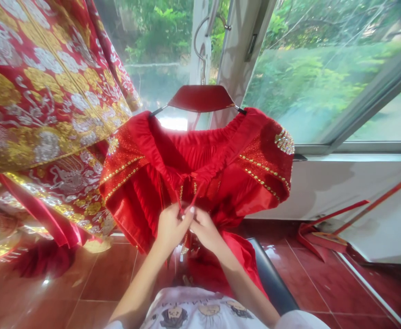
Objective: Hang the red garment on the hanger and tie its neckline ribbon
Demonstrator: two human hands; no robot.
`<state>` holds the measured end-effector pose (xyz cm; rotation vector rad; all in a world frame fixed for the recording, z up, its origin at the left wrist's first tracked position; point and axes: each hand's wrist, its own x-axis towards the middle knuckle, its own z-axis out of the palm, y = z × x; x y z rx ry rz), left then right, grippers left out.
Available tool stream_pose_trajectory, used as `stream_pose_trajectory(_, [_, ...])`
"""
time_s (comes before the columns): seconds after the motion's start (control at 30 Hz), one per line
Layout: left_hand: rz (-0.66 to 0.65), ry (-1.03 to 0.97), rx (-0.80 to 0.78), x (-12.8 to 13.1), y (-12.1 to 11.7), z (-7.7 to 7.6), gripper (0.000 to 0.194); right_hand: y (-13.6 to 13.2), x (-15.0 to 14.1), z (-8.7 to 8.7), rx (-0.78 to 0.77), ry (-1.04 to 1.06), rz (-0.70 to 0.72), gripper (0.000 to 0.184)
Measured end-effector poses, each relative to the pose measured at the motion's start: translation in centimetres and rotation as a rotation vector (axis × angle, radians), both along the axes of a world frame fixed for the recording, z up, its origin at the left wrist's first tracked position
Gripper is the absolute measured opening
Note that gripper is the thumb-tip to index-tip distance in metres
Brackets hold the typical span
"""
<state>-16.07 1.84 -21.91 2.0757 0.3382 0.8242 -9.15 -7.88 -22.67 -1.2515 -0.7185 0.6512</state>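
Note:
A red satin garment (221,164) with gold-beaded sleeves hangs on a red hanger (201,98) in front of the window. Thin red tie strings (187,201) run down its front opening. My left hand (169,227) and my right hand (205,228) meet just below the middle of the garment, fingers pinched together on the strings. The ends of the strings are hidden between my fingers. The lower part of the garment falls behind my forearms.
A red robe with gold and silver embroidery (43,100) hangs at the left, reaching the red tiled floor (101,278). A dark padded seat edge (272,278) lies under the garment. Red rods (340,224) lean on the white wall below the window (324,77).

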Motion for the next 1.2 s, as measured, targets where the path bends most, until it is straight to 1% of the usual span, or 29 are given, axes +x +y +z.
stream_pose_trajectory(0.07, [0.020, -0.002, -0.002, -0.2, 0.4, 0.1, 0.028, -0.6, 0.7, 0.5, -0.029, -0.049, -0.035, 0.026])
stream_pose_trajectory(0.17, [0.054, -0.062, 0.030, -0.6, 1.1, 0.7, 0.026, -1.5, 2.0, 1.6, -0.057, -0.133, -0.156, 0.026])
stream_pose_trajectory(0.23, [0.071, -0.152, 0.089, -1.0, 1.8, 1.5, 0.024, -2.4, 2.9, 2.4, -0.075, -0.196, -0.243, 0.028])
stream_pose_trajectory(0.3, [0.118, -0.257, 0.162, -1.7, 2.7, 2.7, 0.024, -3.3, 3.8, 3.3, -0.074, -0.297, -0.323, 0.024])
stream_pose_trajectory(0.37, [0.245, -0.368, 0.242, -2.6, 4.2, 4.0, 0.020, -4.4, 4.8, 4.2, -0.039, -0.409, -0.431, 0.019])
stream_pose_trajectory(0.43, [0.427, -0.483, 0.313, -3.7, 6.0, 5.1, 0.011, -5.3, 5.7, 5.0, -0.004, -0.491, -0.551, 0.016])
stream_pose_trajectory(0.5, [0.575, -0.577, 0.359, -4.7, 7.8, 5.8, 0.006, -5.8, 6.4, 5.6, 0.004, -0.548, -0.632, 0.015])
stream_pose_trajectory(0.6, [0.668, -0.617, 0.408, -5.4, 9.4, 5.8, 0.007, -5.5, 6.9, 6.3, 0.015, -0.604, -0.687, 0.015])
stream_pose_trajectory(0.67, [0.676, -0.581, 0.414, -5.3, 9.3, 5.3, 0.011, -4.7, 6.8, 6.5, 0.038, -0.632, -0.708, 0.016])
stream_pose_trajectory(0.73, [0.631, -0.500, 0.381, -4.6, 8.4, 4.9, 0.014, -3.9, 6.6, 6.5, 0.052, -0.663, -0.695, 0.017])
stream_pose_trajectory(0.77, [0.578, -0.444, 0.349, -4.1, 7.8, 4.7, 0.014, -3.5, 6.5, 6.4, 0.046, -0.678, -0.673, 0.017])
stream_pose_trajectory(0.83, [0.415, -0.319, 0.257, -2.8, 6.5, 4.4, 0.010, -2.7, 6.2, 6.3, 0.020, -0.707, -0.606, 0.016])
stream_pose_trajectory(0.87, [0.314, -0.259, 0.202, -2.1, 5.8, 4.3, 0.012, -2.2, 6.1, 6.2, 0.010, -0.719, -0.573, 0.015])
stream_pose_trajectory(0.93, [0.120, -0.171, 0.106, -0.6, 4.6, 4.3, 0.023, -1.5, 5.9, 6.2, 0.008, -0.731, -0.532, 0.016])
stream_pose_trajectory(1.0, [0.003, -0.153, 0.070, 1.0, 3.7, 4.4, 0.027, -0.8, 5.8, 6.5, 0.025, -0.717, -0.534, 0.020])
stream_pose_trajectory(1.07, [-0.022, -0.158, 0.094, 2.5, 3.1, 4.7, 0.022, -0.4, 5.6, 7.0, 0.039, -0.690, -0.554, 0.024])
stream_pose_trajectory(1.13, [-0.010, -0.145, 0.121, 3.7, 2.9, 5.0, 0.017, -0.3, 5.4, 7.8, 0.047, -0.677, -0.572, 0.025])
stream_pose_trajectory(1.2, [-0.020, -0.137, 0.113, 4.7, 2.8, 5.3, 0.018, -0.3, 5.3, 8.7, 0.038, -0.683, -0.587, 0.025])
